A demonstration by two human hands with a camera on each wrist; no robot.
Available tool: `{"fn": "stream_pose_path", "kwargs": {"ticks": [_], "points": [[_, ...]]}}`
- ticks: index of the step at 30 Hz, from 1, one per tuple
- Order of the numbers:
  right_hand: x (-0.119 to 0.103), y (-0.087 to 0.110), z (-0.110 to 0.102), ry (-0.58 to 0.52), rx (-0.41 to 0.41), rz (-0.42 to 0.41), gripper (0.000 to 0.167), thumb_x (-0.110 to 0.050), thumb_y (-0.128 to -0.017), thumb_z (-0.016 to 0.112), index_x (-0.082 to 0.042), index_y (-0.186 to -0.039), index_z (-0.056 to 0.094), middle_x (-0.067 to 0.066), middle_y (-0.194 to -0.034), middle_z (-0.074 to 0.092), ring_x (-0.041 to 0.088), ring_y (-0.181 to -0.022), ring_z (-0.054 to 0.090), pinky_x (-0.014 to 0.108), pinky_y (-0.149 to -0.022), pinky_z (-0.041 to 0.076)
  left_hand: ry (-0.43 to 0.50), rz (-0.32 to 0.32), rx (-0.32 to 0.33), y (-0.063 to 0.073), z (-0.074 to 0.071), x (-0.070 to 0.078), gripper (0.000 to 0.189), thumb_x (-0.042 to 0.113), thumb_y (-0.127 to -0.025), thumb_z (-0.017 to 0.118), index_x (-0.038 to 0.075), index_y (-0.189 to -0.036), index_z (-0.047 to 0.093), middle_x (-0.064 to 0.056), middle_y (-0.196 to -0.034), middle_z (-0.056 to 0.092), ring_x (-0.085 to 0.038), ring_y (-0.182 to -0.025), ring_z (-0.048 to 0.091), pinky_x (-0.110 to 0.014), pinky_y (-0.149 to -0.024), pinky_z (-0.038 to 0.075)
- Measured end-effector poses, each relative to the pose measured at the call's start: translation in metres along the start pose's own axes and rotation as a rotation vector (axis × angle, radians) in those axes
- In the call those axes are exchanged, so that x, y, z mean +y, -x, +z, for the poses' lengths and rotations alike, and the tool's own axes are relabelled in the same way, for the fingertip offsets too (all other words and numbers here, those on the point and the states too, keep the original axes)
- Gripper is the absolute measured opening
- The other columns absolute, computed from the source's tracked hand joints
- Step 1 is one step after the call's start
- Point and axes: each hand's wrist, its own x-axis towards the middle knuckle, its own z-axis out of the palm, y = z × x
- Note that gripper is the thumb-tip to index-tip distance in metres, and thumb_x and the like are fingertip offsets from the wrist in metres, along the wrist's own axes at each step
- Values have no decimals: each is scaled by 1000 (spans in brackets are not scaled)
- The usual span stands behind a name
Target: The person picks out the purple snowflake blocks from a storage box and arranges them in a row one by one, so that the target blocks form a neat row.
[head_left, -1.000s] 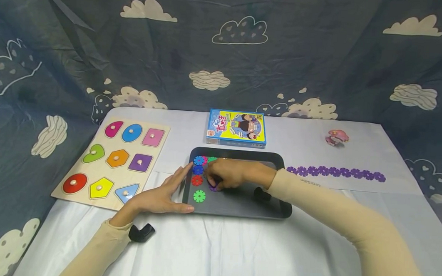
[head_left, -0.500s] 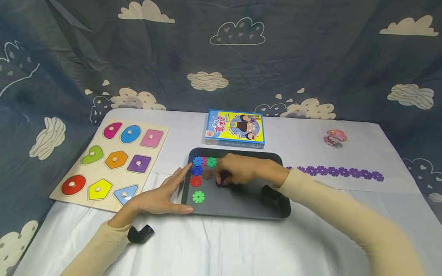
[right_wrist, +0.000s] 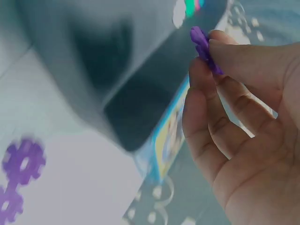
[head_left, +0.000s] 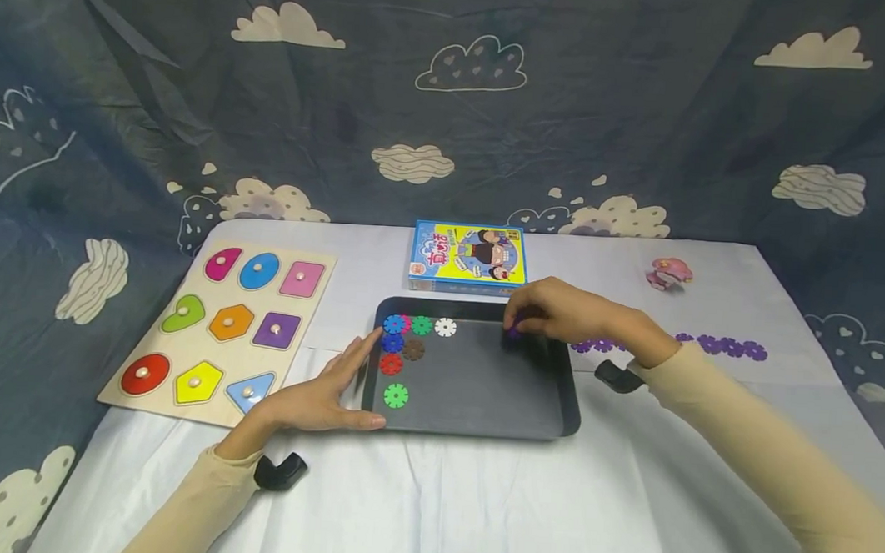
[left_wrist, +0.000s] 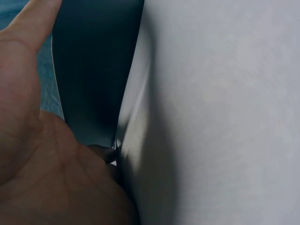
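Between its thumb and fingertips my right hand [head_left: 557, 310] pinches a purple notched plastic disc [right_wrist: 205, 49], held over the back right part of the dark grey tray [head_left: 481, 395]. My left hand [head_left: 323, 397] rests against the tray's left edge with its fingers straight and thumb spread. Along the tray's left and back sides lie several loose discs, among them a red disc [head_left: 391, 364], a light green disc [head_left: 396, 396], a brown disc [head_left: 413, 350] and a white disc [head_left: 446, 327]. A row of purple discs [head_left: 732, 347] lies right of the tray, partly hidden by my right wrist.
A wooden shape puzzle board [head_left: 218, 323] with knobbed pieces lies at the left. Behind the tray sits a blue and yellow card box [head_left: 469, 259]. A small pink toy [head_left: 670, 273] stands at the back right, and a cloud-patterned cloth [head_left: 450, 127] hangs behind the table.
My right hand has moved right and back across the tray with the purple disc, uncovering the brown and white discs. My left hand has stayed at the tray's edge.
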Motion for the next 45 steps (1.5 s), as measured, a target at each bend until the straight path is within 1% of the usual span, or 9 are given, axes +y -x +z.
{"fn": "stream_pose_path", "kwargs": {"ticks": [8, 12, 19, 25, 29, 33, 37, 42, 45], "points": [[31, 45, -20, -86, 171, 165, 20, -3, -93, 69, -11, -111, 74, 4, -110, 73, 20, -96, 68, 42, -89, 58, -1, -17, 0, 3, 1, 0, 118, 52, -81, 79, 41, -159, -10, -7, -170, -9, -38, -155, -11, -77, -113, 12], [48, 77, -24, -92, 294, 241, 21, -8, -95, 69, -13, -114, 73, 6, -114, 73, 22, -102, 68, 23, -89, 55, -2, -22, -2, 2, 2, 1, 118, 52, -81, 79, 42, -159, -10, -7, -170, -8, -39, -155, -10, -77, -113, 12], [86, 142, -21, -129, 486, 466, 28, -24, -100, 64, -13, -125, 70, 12, -126, 66, -12, -100, 55, 0, -83, 41, -1, -21, -3, 0, 4, 2, 119, 53, -80, 79, 40, -160, -8, -5, -170, -7, -36, -155, -9, -76, -114, 14], [118, 199, -24, -175, 573, 712, 51, -47, -102, 53, -9, -135, 61, -18, -116, 60, -12, -93, 45, 46, -94, 50, -11, -13, -2, 0, 3, 0, 119, 52, -81, 79, 40, -160, -9, -7, -170, -7, -38, -155, -9, -76, -113, 14], [137, 227, -19, -217, 685, 833, 57, -50, -101, 51, -6, -136, 58, -38, -93, 49, -11, -90, 42, 69, -101, 37, -25, -20, -5, 1, 2, 0, 120, 53, -80, 79, 42, -159, -11, -5, -170, -7, -35, -156, -10, -74, -115, 12], [152, 246, -14, -251, 750, 940, 60, -54, -99, 52, -9, -138, 56, -29, -99, 48, 14, -110, 50, 72, -107, 31, -24, -14, -4, 2, 1, 0, 120, 52, -81, 79, 42, -159, -11, -4, -170, -8, -34, -156, -11, -74, -116, 12], [167, 260, -10, -292, 751, 1011, 62, -58, -97, 53, -12, -138, 55, -8, -115, 49, 48, -134, 31, 74, -108, 28, -14, -8, 0, 2, 0, 0, 119, 52, -81, 79, 41, -159, -11, -6, -170, -8, -35, -155, -11, -75, -115, 11], [183, 274, -7, -301, 752, 1057, 60, -45, -99, 56, 2, -137, 53, 30, -143, 40, 54, -138, 26, 74, -111, 25, -20, -10, -3, 1, 0, 0, 119, 52, -81, 79, 40, -159, -10, -6, -170, -8, -35, -155, -11, -74, -115, 11], [189, 281, -4, -255, 761, 1047, 48, -35, -99, 59, 5, -126, 62, 6, -118, 64, 41, -125, 44, 57, -102, 40, -24, -11, -3, 1, 0, 0, 119, 52, -81, 79, 40, -159, -10, -6, -170, -7, -35, -155, -12, -74, -116, 10]]}}
